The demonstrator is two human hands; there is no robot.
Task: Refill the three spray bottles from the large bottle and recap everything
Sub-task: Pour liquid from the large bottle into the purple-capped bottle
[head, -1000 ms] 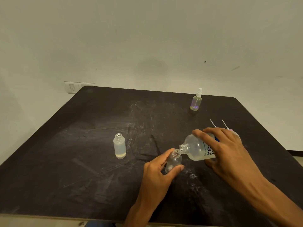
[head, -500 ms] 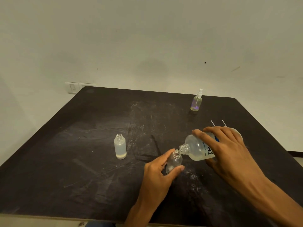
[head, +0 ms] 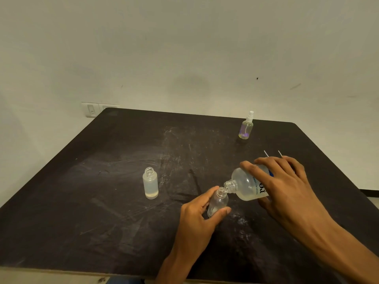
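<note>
Bare pale wall backs a scuffed black table point(head: 102, 201), a wall switch plate point(head: 91, 110) showing at its far left corner; at about 5 o'clock on the surface a person pours from the large bottle point(head: 247, 186) into a small clear bottle point(head: 217, 203). Right hand point(head: 287, 187) grasps the large bottle from above, fingers wrapped over its body, tipping it nearly flat so its open neck meets the mouth of the small bottle; left hand point(head: 196, 218) clasps the small bottle between thumb and fingers, leaning it slightly toward the spout. Little liquid shows in the small bottle, so this fill appears barely begun. At 9 o'clock from the hands an uncapped frosted bottle point(head: 150, 186) stands upright, only a shallow layer at its bottom, seemingly awaiting its turn; at 1 o'clock, well apart, a third bottle with sprayer fitted point(head: 246, 128) stands near the far edge. Two thin white dip tubes point(head: 266, 153) poke out just beyond the right hand, their spray heads hidden. Next move likely calls for a steady tilt and mouths kept aligned to avoid spilling, then righting the large bottle.
</note>
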